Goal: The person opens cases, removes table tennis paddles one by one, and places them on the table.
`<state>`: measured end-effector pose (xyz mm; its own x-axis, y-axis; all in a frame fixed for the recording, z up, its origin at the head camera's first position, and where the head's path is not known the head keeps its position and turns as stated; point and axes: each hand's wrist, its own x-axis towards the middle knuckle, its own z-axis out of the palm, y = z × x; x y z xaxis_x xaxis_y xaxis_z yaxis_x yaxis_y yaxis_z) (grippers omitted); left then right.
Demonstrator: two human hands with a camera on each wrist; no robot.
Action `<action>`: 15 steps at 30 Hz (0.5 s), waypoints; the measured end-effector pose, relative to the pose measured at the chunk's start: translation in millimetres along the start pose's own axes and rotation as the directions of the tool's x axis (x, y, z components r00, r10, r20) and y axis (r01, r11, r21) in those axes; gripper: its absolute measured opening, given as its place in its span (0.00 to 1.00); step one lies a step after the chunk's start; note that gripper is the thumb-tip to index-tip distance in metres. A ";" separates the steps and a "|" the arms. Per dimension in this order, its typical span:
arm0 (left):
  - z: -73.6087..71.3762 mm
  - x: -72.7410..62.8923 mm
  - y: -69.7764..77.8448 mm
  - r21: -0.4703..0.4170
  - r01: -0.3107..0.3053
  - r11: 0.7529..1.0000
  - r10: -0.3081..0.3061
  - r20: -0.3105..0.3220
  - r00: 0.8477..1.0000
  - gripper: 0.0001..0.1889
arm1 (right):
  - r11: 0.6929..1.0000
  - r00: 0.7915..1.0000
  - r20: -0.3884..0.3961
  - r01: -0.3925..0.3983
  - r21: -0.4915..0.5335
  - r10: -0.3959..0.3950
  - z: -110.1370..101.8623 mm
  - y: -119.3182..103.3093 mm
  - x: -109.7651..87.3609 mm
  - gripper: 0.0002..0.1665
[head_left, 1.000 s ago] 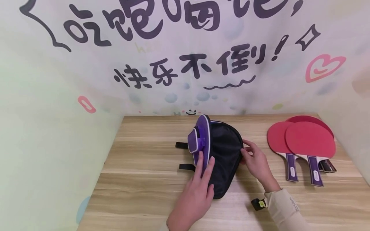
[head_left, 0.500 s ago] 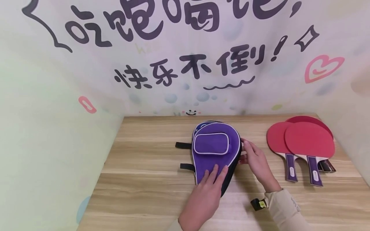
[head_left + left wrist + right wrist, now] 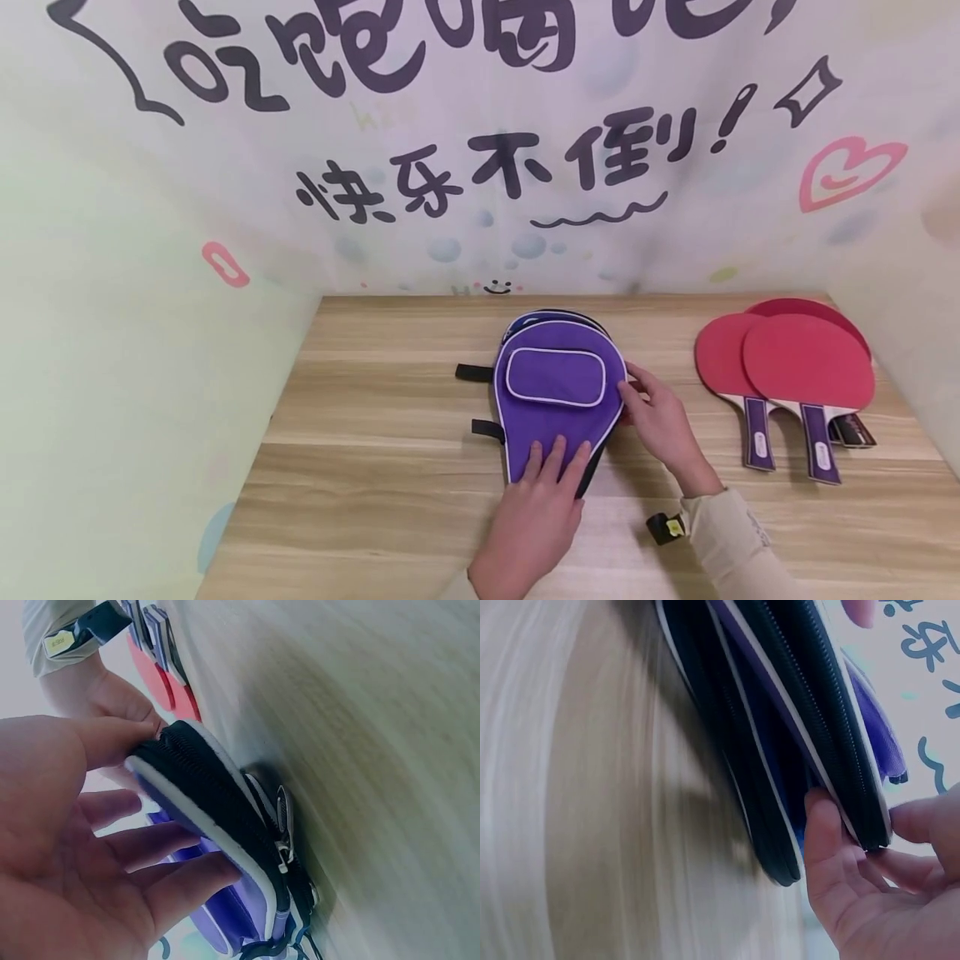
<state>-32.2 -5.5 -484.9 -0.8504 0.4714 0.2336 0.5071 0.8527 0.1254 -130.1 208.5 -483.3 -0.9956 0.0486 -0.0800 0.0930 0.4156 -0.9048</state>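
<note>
A purple zipped table tennis paddle case (image 3: 558, 421) lies face up at mid-table, its white-edged pocket (image 3: 555, 377) uppermost. Beneath it, a blue case (image 3: 525, 320) peeks out at the far edge. My left hand (image 3: 532, 525) rests with outstretched fingers on the narrow near end; the left wrist view shows its thumb (image 3: 124, 739) by the zipper edge. At the case's right side, my right hand (image 3: 663, 421) pinches the edge. The right wrist view shows its fingers and thumb on either side of the zipper rim (image 3: 866, 817), above the lower case (image 3: 739, 750).
To the right lie several red table tennis paddles (image 3: 810, 358), overlapping, with purple handles (image 3: 757, 433) towards me and one dark handle (image 3: 851, 431). Two black straps (image 3: 474, 372) stick out left of the cases. A printed cloth wall (image 3: 420, 258) stands behind the table.
The purple case front, earlier standing on edge beside a black panel, has swung down to the right and lies flat. My left hand moved right with it; my right hand stayed at the edge.
</note>
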 end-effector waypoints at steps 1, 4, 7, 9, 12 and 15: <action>-0.9 -0.8 -0.3 -0.008 0.003 1.000 -0.003 0.024 1.000 0.37 | 1.000 1.000 0.006 0.001 -0.012 -0.001 -0.6 0.9 -0.4 0.31; -3.8 -2.8 -2.4 -0.052 0.014 0.999 -0.010 0.077 0.997 0.34 | 0.998 1.000 0.029 0.014 -0.066 -0.012 -4.7 2.8 -3.0 0.32; -7.9 -3.5 -7.8 -0.083 0.016 0.996 -0.012 0.048 0.999 0.30 | 0.989 0.999 0.037 0.042 -0.140 -0.037 -11.3 2.9 -6.5 0.31; -11.6 -1.4 -13.8 -0.107 -0.012 0.994 0.006 -0.051 0.999 0.28 | 0.977 0.997 0.024 0.070 -0.203 -0.067 -16.0 2.3 -8.3 0.31; -19.0 4.3 -25.0 -0.136 -0.068 0.988 0.033 -0.246 0.969 0.23 | 0.949 0.993 -0.003 0.113 -0.295 -0.119 -22.2 1.2 -11.4 0.30; -26.5 12.5 -38.1 -0.165 -0.116 0.979 0.038 -0.415 0.909 0.21 | 0.915 0.985 -0.032 0.148 -0.375 -0.172 -26.3 -0.6 -15.1 0.30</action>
<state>-58.4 -38.1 -461.2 -0.6956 0.3671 0.6176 0.6185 0.7433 0.2548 -114.8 231.5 -470.5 -0.9959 0.0050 0.0903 -0.0583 0.7278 -0.6833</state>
